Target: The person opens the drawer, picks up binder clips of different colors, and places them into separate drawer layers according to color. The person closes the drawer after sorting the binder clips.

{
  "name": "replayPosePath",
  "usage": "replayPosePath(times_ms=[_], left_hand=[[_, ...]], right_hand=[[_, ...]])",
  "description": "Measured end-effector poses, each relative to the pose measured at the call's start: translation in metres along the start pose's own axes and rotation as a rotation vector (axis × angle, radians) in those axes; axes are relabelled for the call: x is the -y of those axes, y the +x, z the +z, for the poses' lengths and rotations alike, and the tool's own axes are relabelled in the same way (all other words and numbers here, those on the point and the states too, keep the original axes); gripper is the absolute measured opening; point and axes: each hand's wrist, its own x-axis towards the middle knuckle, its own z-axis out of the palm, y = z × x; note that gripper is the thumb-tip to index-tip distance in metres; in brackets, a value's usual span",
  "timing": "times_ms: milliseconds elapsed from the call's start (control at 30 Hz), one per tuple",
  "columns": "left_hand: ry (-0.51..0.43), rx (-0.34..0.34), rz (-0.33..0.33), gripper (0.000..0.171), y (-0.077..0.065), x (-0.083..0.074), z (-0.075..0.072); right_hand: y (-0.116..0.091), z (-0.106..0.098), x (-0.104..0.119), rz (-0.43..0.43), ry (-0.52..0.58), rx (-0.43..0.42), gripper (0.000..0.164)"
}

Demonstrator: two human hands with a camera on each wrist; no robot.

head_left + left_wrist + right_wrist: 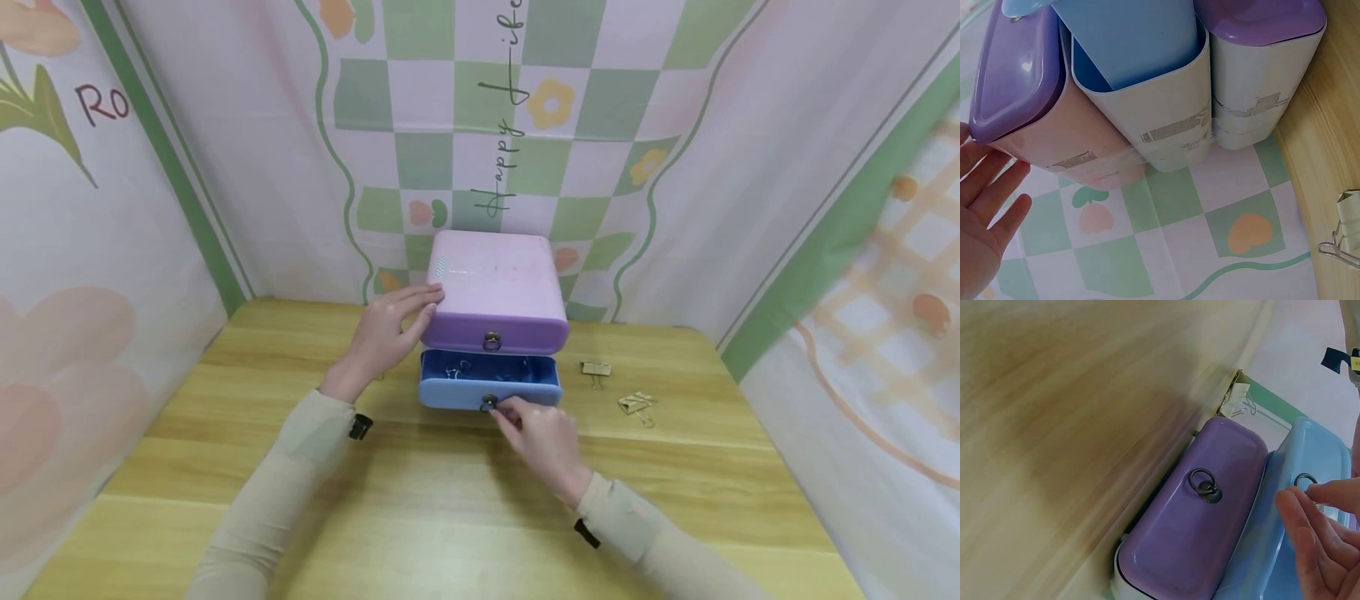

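Note:
A small drawer unit with a pink top [495, 271] stands at the back of the table. Its blue middle drawer [450, 392] is pulled out, with several small metal items visible inside. At that drawer's front, my right hand [551, 442] pinches the ring pull [1305, 481] between thumb and fingers. The purple top drawer [457, 333] is closed, and so is the purple bottom drawer [1172, 544], which hangs hidden below the blue one in the head view. My left hand [382, 333] rests against the unit's upper left edge, fingers extended.
Right of the unit, gold binder clips [596, 368] lie on the wooden table [442, 517]. In the left wrist view another binder clip [1349, 225] lies left of the unit. A printed cloth [420, 100] hangs right behind, with more cloth at both sides.

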Motion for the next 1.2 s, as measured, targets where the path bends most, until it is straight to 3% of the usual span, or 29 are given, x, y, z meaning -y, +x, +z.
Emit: replayPosePath(times_ms=[433, 833, 1200], left_hand=[[-0.005, 0.007, -0.003, 0.028, 0.001, 0.000, 0.000], [0.001, 0.015, -0.017, 0.028, -0.001, 0.000, 0.000], [0.006, 0.016, -0.026, 0.028, 0.000, 0.000, 0.000]], right_hand=[[0.005, 0.008, 0.003, 0.053, -0.006, -0.001, 0.011], [0.005, 0.005, 0.008, 0.066, 0.075, -0.020, 0.004], [0.006, 0.003, 0.011, 0.087, 0.085, -0.006, 0.005]])
